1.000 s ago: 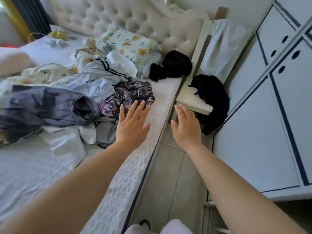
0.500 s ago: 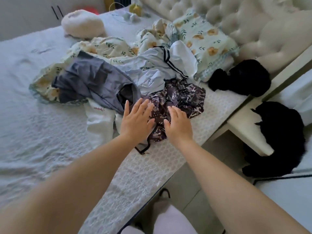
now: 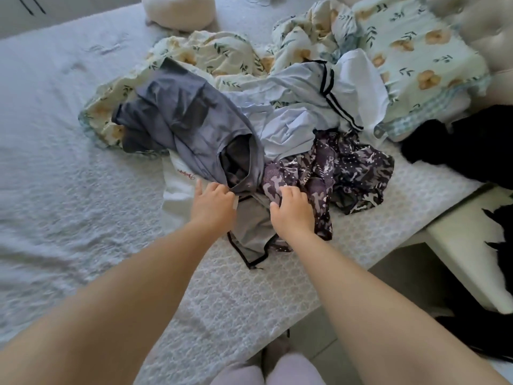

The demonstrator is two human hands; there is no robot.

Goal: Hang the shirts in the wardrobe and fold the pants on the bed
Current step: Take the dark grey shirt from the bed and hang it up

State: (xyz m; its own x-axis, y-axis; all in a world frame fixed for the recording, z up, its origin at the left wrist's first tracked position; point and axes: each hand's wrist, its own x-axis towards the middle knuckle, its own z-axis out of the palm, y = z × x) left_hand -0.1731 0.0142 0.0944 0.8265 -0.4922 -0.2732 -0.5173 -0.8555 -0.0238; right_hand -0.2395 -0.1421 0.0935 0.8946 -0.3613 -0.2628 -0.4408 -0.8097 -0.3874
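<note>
Starting at your left, the bed (image 3: 69, 190) carries everything. It is the only holder in view, and the wardrobe does not show at all. A round cream cushion (image 3: 179, 11) sits at its far edge, and a floral quilt (image 3: 211, 51) is bunched beneath the heap of clothes, so nothing here has been sorted yet. The grey garment (image 3: 188, 120) lies across the quilt with its open end turned toward you, over a white garment (image 3: 177, 184) with red lettering. Your left hand (image 3: 213, 202) has its fingers curled onto that open edge, the outermost finger straight over the white cloth, which looks like a hold meant to lift the grey piece clear. Between your wrists lies a grey panel with dark trim (image 3: 249, 232), flat on the bed. Your right hand (image 3: 293, 212) digs curled fingers into the purple patterned garment (image 3: 347, 168), thumb out to the side, probably to keep it down or peel it away as the pile parts. Behind it sprawls a pale blue shirt (image 3: 299, 107) with dark stripes, then a floral pillow (image 3: 416, 51) and a black garment (image 3: 472, 145) at the bed's edge. You cannot yet tell shirts from pants in this tangle.
</note>
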